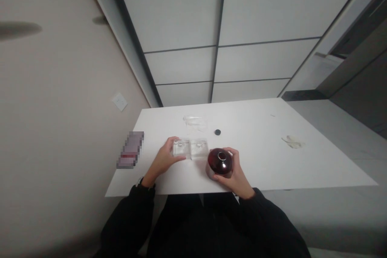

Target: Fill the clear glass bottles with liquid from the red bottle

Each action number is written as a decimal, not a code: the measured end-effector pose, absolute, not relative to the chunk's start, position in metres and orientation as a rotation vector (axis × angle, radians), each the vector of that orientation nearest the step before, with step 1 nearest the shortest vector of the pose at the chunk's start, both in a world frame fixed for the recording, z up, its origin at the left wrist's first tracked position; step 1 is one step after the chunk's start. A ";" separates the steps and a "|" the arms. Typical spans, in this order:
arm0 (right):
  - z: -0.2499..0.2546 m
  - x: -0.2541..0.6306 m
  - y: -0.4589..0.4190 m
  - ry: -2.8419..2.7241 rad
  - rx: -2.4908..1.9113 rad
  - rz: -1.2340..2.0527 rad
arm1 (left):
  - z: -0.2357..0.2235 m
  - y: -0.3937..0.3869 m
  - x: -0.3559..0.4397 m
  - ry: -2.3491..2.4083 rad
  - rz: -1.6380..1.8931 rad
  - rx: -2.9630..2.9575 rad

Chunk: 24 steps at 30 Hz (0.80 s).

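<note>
Dark red round bottle (219, 164) is gripped by the right hand (235, 173) near the front edge of the white table (272, 165), just beside two clear square containers (194, 149), the left one clasped by the left hand (165, 157).

A person in black sleeves grips a dark red round bottle (215, 164), its ringed mouth facing up, with the right hand (237, 175) at a white table (260, 169), while the left hand (164, 156) clasps the left clear block (181, 150) of a side-by-side pair. Beyond lie a small black cap (217, 132) and clear plastic (196, 122); a pixelated item (130, 150) sits at far left.
</note>
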State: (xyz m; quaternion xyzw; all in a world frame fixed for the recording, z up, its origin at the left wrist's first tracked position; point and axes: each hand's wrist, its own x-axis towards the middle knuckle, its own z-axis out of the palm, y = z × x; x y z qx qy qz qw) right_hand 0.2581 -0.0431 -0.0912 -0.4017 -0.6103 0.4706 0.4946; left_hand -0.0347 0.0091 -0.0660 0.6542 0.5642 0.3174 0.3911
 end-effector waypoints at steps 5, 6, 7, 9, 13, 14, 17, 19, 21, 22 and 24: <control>-0.089 0.247 -0.048 -1.519 -0.902 1.006 | -0.039 -0.008 -0.041 1.514 0.851 1.580; -0.089 0.246 -0.048 -1.533 -0.900 0.972 | -0.032 -0.013 -0.043 1.525 0.859 1.571; -0.089 0.245 -0.048 -1.544 -0.907 0.947 | -0.024 -0.019 -0.044 1.533 0.866 1.566; -0.091 0.244 -0.047 -1.553 -0.928 0.929 | -0.008 -0.030 -0.045 1.534 0.872 1.577; -0.093 0.245 -0.046 -1.573 -0.935 0.933 | 0.024 -0.045 -0.037 1.529 0.842 1.661; -0.093 0.245 -0.046 -1.583 -0.929 0.930 | 0.031 -0.048 -0.034 1.528 0.825 1.684; -0.091 0.245 -0.046 -1.610 -0.911 0.908 | 0.044 -0.050 -0.024 1.505 0.768 1.769; -0.091 0.245 -0.046 -1.621 -0.912 0.907 | 0.050 -0.049 -0.017 1.476 0.740 1.825; -0.092 0.245 -0.048 -1.613 -0.927 0.935 | 0.054 -0.047 -0.012 1.446 0.714 1.882; -0.093 0.245 -0.049 -1.594 -0.938 0.954 | 0.055 -0.046 -0.010 1.433 0.704 1.914; -0.094 0.244 -0.050 -1.541 -0.953 0.984 | 0.057 -0.044 -0.008 1.416 0.691 1.989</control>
